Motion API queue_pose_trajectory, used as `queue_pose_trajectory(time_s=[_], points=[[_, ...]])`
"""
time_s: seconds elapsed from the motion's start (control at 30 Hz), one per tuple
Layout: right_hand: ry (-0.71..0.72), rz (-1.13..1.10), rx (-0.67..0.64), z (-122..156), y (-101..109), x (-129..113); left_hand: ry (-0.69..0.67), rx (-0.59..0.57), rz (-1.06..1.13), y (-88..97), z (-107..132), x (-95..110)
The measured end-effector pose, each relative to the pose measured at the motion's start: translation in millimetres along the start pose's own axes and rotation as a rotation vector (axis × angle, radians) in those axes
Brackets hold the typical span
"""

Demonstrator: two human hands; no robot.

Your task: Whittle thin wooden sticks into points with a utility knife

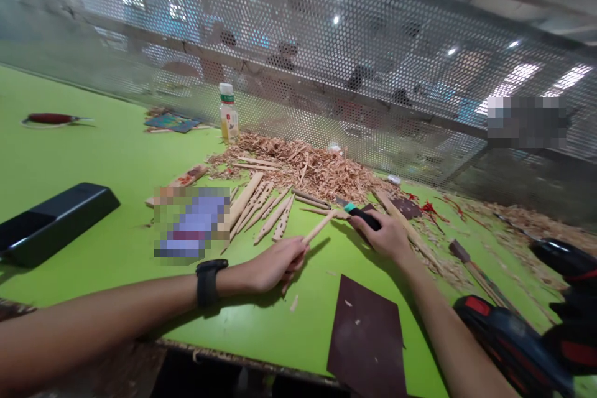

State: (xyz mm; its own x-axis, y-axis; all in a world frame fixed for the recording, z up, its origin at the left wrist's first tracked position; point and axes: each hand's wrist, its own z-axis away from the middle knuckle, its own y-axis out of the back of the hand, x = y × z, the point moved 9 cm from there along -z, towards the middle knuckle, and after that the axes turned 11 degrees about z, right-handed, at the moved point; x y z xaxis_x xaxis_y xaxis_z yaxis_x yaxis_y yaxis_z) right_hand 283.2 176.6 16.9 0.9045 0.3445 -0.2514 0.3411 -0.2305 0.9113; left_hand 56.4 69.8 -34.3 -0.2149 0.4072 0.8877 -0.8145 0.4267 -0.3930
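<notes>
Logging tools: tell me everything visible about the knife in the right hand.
The knife has a grey, metal-looking blade and a black handle with a teal front section. The right hand grips the handle, hiding part of it. The knife slants above the green table, blade pointing forward and left, near the pale stick; whether they touch is unclear.

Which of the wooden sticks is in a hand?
The pale stick gripped in the left hand, its far end near the knife; the other sticks lie on the green table.
</notes>
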Motion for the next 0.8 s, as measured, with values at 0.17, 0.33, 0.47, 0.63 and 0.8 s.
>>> queue_pose_trajectory(time_s=[0.17, 0.33, 0.47, 0.63, 0.8], points=[[-0.05, 0.012, 0.007, -2.6, 6.1, 13.9, -0.032, -0.02, -0.029, -3.1, 6.2, 4.2], [0.18, -0.042, -0.135, 7.1, -10.3, -38.1, -0.048, -0.01, 0.071, 0.2, -1.3, 3.5], [0.18, -0.026, -0.095, 7.8, -9.3, -40.0, -0.245, 0.177, 0.241, 19.1, -4.6, 18.4], [0.147, -0.006, -0.08, 4.8, -7.7, -29.1, -0.293, 0.501, 0.563, 53.3, -3.3, 21.7], [0.187, 0.0, -0.099, 7.7, -9.8, -40.0, -0.152, 0.425, 0.639, 46.7, -7.9, 11.1]])
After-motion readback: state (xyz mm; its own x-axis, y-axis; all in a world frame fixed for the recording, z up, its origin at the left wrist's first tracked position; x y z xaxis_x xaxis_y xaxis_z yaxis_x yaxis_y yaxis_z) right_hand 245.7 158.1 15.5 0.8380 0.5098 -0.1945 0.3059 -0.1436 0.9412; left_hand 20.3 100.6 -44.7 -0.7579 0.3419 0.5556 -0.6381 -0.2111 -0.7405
